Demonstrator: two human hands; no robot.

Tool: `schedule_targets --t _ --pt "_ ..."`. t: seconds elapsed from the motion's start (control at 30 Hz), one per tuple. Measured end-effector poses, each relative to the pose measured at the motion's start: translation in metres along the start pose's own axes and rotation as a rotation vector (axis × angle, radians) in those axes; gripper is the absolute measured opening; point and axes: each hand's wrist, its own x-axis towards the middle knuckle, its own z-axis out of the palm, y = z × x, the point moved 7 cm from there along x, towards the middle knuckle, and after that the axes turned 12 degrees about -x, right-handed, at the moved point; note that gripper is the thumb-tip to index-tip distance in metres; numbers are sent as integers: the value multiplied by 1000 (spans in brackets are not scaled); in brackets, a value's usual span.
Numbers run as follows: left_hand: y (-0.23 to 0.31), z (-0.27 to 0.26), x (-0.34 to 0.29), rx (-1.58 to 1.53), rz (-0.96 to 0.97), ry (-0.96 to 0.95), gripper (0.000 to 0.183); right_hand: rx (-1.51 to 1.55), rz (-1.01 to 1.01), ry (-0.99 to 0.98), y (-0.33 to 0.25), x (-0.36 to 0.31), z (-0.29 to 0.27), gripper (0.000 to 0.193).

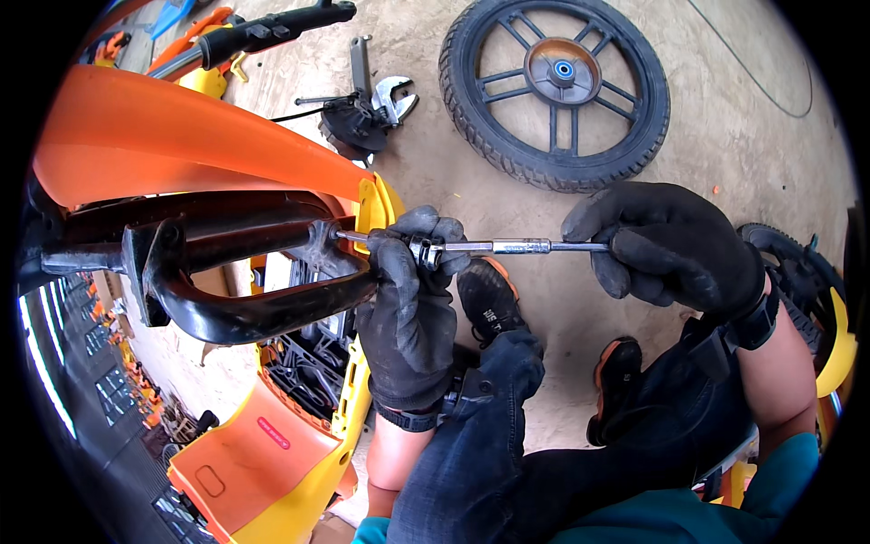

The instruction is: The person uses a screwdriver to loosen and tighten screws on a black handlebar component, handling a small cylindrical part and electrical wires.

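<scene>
A long, slim metal rod [521, 246] with a thicker sleeve along its middle runs level in front of me. My right hand [680, 249], in a black glove, pinches the rod's far right end between thumb and fingers. My left hand [412, 317], gloved too, closes around the rod's left part, beside a dark ring-shaped collar [424, 251]. Just left of those fingers, the rod's line meets the end of a black tubular fork [263, 313] on an orange and yellow vehicle body. My fingers hide whether the rod passes through the fork end.
A spoked wheel with a black tyre [460, 136] lies flat on the floor ahead. An adjustable wrench [395, 100] rests by a black round part [352, 125]. Orange bodywork [199, 136] spans the left. Another tyre [784, 245] stands at right, beyond my right hand.
</scene>
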Motion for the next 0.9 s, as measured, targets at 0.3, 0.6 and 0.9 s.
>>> schedule_targets --t 0.3,0.6,0.9 --pt "-8 -3 2 -153 -98 -33 46 148 -38 -22 13 -2 0 38" --pt "-6 0 1 -248 -118 -246 49 291 -124 -107 10 20 44 18" --pt "-6 11 3 -449 -128 -315 46 -54 49 95 22 62 77 43"
